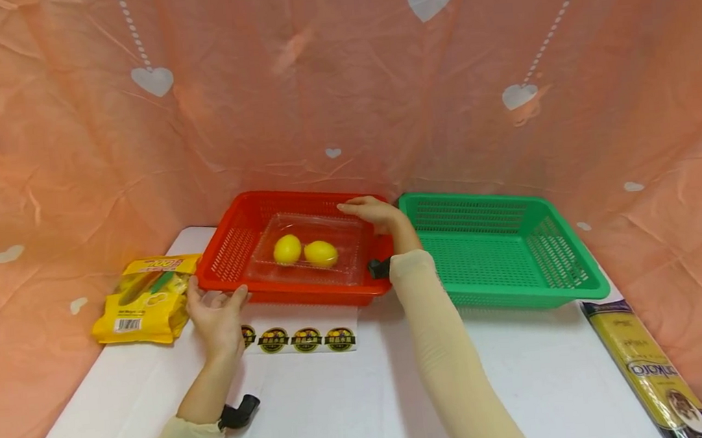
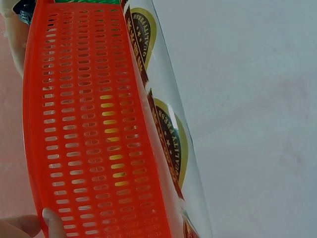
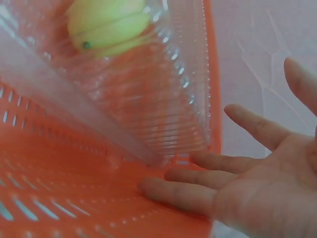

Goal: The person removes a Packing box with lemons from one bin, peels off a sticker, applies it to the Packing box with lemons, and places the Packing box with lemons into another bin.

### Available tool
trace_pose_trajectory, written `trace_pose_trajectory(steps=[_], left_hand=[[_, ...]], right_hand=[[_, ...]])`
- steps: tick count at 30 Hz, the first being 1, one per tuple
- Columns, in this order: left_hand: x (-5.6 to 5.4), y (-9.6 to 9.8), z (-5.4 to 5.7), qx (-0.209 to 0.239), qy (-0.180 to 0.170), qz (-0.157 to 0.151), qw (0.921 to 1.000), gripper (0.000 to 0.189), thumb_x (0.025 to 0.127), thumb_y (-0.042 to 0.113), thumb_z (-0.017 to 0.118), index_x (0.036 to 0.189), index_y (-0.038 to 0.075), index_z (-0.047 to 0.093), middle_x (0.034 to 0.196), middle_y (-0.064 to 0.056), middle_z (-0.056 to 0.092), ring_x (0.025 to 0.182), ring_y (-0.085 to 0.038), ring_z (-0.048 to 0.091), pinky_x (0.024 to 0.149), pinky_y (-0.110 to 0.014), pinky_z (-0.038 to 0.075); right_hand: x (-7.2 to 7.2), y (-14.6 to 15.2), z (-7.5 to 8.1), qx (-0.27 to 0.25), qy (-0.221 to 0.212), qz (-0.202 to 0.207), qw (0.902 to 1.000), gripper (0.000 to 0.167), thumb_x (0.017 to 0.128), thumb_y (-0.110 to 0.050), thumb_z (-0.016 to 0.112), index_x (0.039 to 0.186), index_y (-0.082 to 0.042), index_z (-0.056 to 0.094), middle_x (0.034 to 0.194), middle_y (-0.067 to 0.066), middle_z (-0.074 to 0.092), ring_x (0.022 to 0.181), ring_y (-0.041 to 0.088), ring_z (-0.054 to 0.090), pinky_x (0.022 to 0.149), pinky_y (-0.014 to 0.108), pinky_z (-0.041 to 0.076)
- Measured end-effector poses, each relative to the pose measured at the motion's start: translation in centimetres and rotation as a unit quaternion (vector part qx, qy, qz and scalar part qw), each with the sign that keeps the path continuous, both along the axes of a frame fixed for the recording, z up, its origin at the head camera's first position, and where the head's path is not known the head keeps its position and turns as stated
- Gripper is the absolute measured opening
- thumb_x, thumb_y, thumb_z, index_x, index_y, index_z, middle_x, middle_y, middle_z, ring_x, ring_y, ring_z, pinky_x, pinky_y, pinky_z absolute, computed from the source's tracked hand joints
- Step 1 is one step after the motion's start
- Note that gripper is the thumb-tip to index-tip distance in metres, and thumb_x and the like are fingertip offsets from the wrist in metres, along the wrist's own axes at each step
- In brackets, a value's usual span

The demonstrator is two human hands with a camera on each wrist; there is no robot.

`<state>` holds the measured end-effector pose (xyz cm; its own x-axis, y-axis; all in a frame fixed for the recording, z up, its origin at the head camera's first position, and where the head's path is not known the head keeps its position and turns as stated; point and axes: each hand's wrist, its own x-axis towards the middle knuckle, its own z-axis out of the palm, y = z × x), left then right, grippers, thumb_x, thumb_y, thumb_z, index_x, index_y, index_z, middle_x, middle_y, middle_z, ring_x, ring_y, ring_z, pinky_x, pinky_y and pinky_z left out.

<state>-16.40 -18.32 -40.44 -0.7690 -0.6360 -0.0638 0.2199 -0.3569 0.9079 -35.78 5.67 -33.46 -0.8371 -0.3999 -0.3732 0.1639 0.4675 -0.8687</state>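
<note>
A red plastic basket holds a clear plastic box with two yellow lemons inside. My left hand is at the basket's near left corner and grips its rim, the thumb lying over the edge in the left wrist view. Over the basket's right end reaches my right hand. The right wrist view shows its fingers straight and spread, beside a corner of the clear box; whether they touch it I cannot tell.
To the right stands a green basket. A yellow snack bag lies at the left, and a long gold and purple packet at the right edge. A sheet of round stickers lies partly beneath the red basket. Orange curtain hangs behind.
</note>
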Motion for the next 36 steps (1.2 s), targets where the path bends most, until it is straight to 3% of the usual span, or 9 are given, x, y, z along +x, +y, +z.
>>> trace_pose_trajectory(steps=[10,16,23,30,36], left_hand=[[0.0,0.0,-0.1,0.002,0.002,0.001,1.0000,0.097,0.087,-0.021,0.059,0.161,0.013,0.007,0.147,-0.010,0.018,0.079,-0.009,0.054,0.072,-0.018,0.057],[0.0,-0.1,-0.1,0.002,0.004,0.002,1.0000,0.097,0.087,-0.021,0.060,0.161,0.013,0.007,0.148,-0.010,0.018,0.077,-0.009,0.054,0.072,-0.019,0.057],[0.0,-0.2,-0.1,-0.001,-0.002,0.000,1.0000,0.097,0.087,-0.020,0.060,0.161,0.014,0.008,0.147,-0.008,0.020,0.081,-0.010,0.053,0.074,-0.019,0.057],[-0.1,-0.1,-0.1,-0.008,0.003,0.003,1.0000,0.096,0.087,-0.020,0.060,0.161,0.013,0.008,0.147,-0.008,0.020,0.080,-0.009,0.054,0.073,-0.018,0.057],[-0.1,-0.1,-0.2,-0.004,0.002,0.002,1.0000,0.096,0.087,-0.020,0.060,0.161,0.013,0.008,0.145,-0.007,0.018,0.081,-0.009,0.053,0.074,-0.018,0.057]], right_hand=[[-0.2,-0.1,-0.7,0.013,-0.004,0.004,0.9999,0.059,0.101,-0.035,0.057,0.150,-0.005,0.040,0.154,0.012,0.031,0.141,0.034,0.031,0.113,0.061,0.030],[-0.2,-0.4,-1.4,0.020,0.001,0.038,0.9991,0.055,0.100,-0.034,0.060,0.144,-0.003,0.049,0.144,0.014,0.046,0.132,0.032,0.042,0.106,0.053,0.044],[-0.6,-0.7,-2.4,0.037,-0.007,0.066,0.9971,0.072,0.095,-0.027,0.068,0.154,-0.006,0.033,0.153,0.014,0.034,0.136,0.033,0.037,0.105,0.049,0.046],[-0.5,-0.7,-2.7,0.035,-0.028,0.086,0.9953,0.080,0.092,-0.019,0.072,0.158,-0.018,0.027,0.158,0.012,0.025,0.136,0.035,0.037,0.100,0.048,0.050],[-0.2,-0.7,-2.9,0.017,-0.042,0.083,0.9955,0.078,0.092,-0.015,0.071,0.157,-0.019,0.027,0.159,0.011,0.023,0.133,0.037,0.041,0.093,0.046,0.055]])
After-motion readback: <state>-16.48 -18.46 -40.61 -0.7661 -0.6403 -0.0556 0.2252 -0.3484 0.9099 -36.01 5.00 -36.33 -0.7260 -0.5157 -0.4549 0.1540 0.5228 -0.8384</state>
